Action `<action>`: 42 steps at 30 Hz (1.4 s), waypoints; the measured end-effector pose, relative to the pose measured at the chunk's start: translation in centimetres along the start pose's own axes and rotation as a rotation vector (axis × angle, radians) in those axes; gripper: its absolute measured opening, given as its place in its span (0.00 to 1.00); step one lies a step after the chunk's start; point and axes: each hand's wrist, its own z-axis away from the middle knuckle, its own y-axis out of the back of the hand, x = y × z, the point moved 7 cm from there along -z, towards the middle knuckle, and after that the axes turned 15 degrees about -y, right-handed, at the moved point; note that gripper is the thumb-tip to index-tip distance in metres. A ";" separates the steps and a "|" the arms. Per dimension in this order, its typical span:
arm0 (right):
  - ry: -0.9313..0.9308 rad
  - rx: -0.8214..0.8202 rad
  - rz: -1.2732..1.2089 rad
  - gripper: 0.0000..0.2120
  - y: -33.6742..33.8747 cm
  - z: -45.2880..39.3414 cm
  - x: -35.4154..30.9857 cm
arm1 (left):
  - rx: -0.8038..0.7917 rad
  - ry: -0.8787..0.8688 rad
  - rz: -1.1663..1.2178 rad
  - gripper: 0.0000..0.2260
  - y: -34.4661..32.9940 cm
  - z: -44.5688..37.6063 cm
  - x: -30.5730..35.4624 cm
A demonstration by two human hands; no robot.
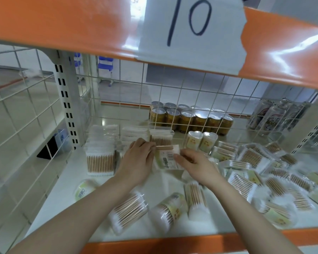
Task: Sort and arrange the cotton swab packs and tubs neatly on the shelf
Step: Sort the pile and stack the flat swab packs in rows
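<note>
Both hands on one flat cotton swab pack [168, 158] at centre frame, just in front of the standing row of packs [128, 136]. Left hand [136, 162] gripping the pack's left edge, fingers [147, 146] curled over the top near the wooden sticks. Right hand [193, 162] pinching the right edge, thumb across the barcode label. Pack tilted, swab sticks running left to right along its upper edge, long axis roughly up the frame. Row lies straight ahead, toward upper centre, so probably a short push forward and an upright turn. Loose tubs [128, 211] lying on the shelf [62, 189] at lower centre, jumbled packs [255, 173] at right, waiting.
</note>
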 end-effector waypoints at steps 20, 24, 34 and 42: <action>-0.017 0.144 -0.064 0.13 0.8 -0.4 0.4 | -0.239 0.125 -0.256 0.21 0.1 1.4 -1.6; 0.019 0.155 -0.100 0.16 0.8 -0.2 0.0 | -0.253 0.090 -0.228 0.18 -0.1 1.4 -1.3; 0.016 0.171 0.068 0.09 0.3 -0.6 0.7 | -0.150 0.070 -0.112 0.16 1.0 1.4 -0.3; 0.056 0.140 0.189 0.04 -0.4 -0.7 0.6 | -0.117 0.054 -0.078 0.25 1.3 1.0 0.3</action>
